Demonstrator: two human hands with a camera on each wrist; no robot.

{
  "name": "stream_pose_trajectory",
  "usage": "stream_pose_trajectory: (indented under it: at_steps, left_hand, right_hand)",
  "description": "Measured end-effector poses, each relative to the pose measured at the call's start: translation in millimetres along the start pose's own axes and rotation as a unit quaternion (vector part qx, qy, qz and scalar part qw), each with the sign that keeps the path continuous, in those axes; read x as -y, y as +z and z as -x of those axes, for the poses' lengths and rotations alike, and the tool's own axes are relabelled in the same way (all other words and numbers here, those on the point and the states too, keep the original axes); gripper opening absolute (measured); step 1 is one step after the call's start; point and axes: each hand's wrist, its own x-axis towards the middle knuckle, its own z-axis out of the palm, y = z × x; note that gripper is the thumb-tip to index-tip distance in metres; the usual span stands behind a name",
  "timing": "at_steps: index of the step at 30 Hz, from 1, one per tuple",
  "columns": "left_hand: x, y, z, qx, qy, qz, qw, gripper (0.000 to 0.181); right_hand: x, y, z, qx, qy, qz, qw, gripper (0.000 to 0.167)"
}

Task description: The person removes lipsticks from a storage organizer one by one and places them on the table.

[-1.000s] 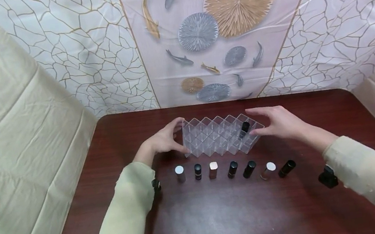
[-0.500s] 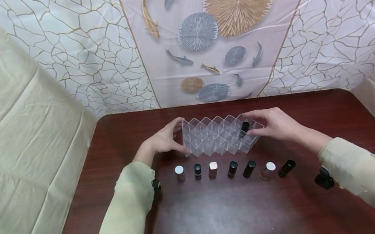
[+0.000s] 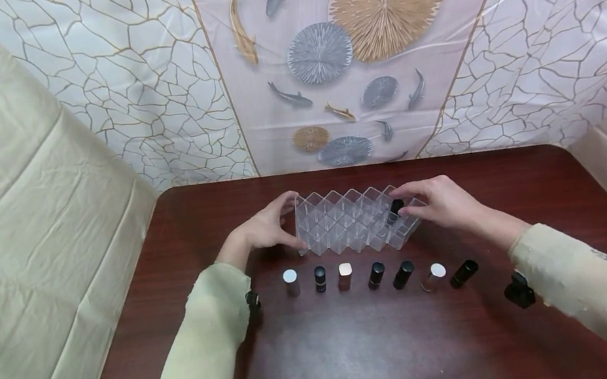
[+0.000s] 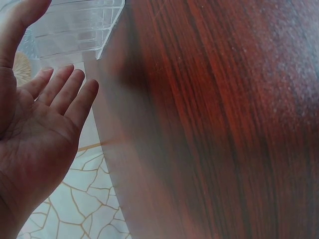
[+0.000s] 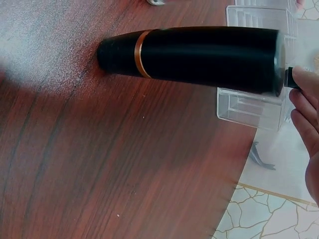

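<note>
Left of centre in the head view, my left hand holds the left end of a clear lipstick organizer, thumb at the front corner and fingers at the back one. The organizer's end also shows in the left wrist view above my left hand. A black lipstick leans in a compartment near the organizer's right end. My right hand pinches its top between thumb and fingers. In the right wrist view only a small black part of that lipstick appears at my right hand.
In front of the organizer stands a row of several tubes, from a white-capped one on the left to a black one on the right. That black tube with a gold band looms large in the right wrist view. Patterned curtain hangs behind the table.
My right hand has moved left over the organizer's right end, and its fingertips have closed in on the black lipstick. The left hand and the row of tubes have stayed put.
</note>
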Motion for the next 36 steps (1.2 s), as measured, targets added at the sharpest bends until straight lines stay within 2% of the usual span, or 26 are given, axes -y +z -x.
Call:
stream_pose_trajectory:
  at_steps: [14, 36]
  left_hand:
    - [3.1, 2.0, 0.1, -0.002, -0.008, -0.002, 1.0000, 0.108]
    - [2.1, 0.6, -1.2, 0.000, -0.003, -0.002, 1.0000, 0.108]
  right_hand:
    - [3, 1, -0.4, -0.011, -0.002, 0.009, 0.9999, 0.032]
    - [20, -34, 0.9, -0.072, -0.030, 0.034, 0.9964, 0.034]
